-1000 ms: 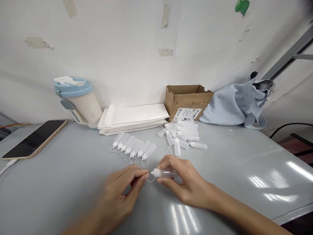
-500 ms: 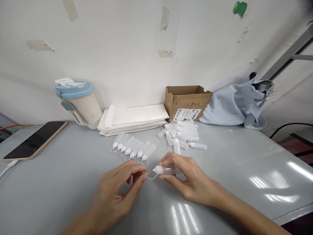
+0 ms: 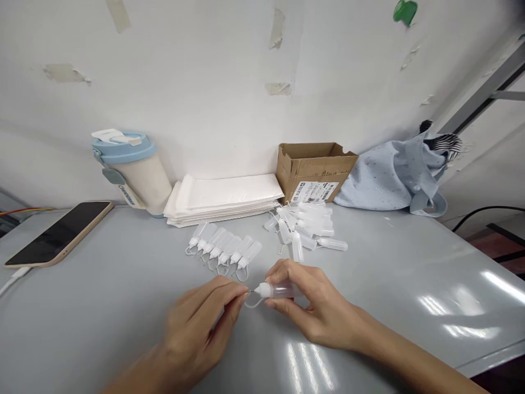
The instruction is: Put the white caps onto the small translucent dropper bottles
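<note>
Clamps a needle-tip bottle (image 3: pixel 283 290) in right hand (image 3: pixel 319 307), in front of the cardboard box (image 3: pixel 312 171); pinches its needle (image 3: pixel 251 291) in left hand (image 3: pixel 200 322); has loose bottles (image 3: pixel 314 223) just before the box, a bottle row (image 3: pixel 221 246) front-left, padded mailers (image 3: pixel 233 191) left, tote bag (image 3: pixel 379 176) right.

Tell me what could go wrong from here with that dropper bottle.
The left hand has its fingertips at the bottle's thin, needle-like tip, so a slip might prick a finger or bend the tip. The loose strap curves beneath the nozzle and could snag. The right hand grips the dropper bottle by its sides; too much squeeze might deform it.
</note>
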Tool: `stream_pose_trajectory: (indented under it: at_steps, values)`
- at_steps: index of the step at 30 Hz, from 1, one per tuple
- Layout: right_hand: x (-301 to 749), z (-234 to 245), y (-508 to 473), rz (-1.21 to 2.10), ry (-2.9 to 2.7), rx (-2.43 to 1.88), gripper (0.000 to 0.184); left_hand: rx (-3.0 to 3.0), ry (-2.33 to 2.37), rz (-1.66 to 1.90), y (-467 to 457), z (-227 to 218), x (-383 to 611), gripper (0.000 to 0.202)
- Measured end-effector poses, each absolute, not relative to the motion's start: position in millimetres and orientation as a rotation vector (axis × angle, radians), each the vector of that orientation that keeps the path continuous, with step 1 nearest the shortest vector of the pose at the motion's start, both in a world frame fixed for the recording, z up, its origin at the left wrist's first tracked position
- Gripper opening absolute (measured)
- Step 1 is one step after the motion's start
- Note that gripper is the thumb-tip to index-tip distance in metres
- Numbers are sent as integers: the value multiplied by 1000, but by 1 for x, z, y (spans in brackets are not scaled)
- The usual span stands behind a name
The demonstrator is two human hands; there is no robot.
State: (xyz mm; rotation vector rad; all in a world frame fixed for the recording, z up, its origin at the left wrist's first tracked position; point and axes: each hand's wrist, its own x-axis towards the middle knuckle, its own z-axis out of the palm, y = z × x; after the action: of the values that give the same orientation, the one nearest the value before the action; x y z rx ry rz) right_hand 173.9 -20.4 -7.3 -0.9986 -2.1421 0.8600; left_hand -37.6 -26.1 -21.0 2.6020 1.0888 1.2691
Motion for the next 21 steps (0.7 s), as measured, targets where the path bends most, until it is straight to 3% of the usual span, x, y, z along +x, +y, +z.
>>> stream_pose_trajectory:
  at_steps: [21]
  values:
    - [176,-2,-18,809,-2118,-943,11,2592,1063,1272,-23,-15,-42,21]
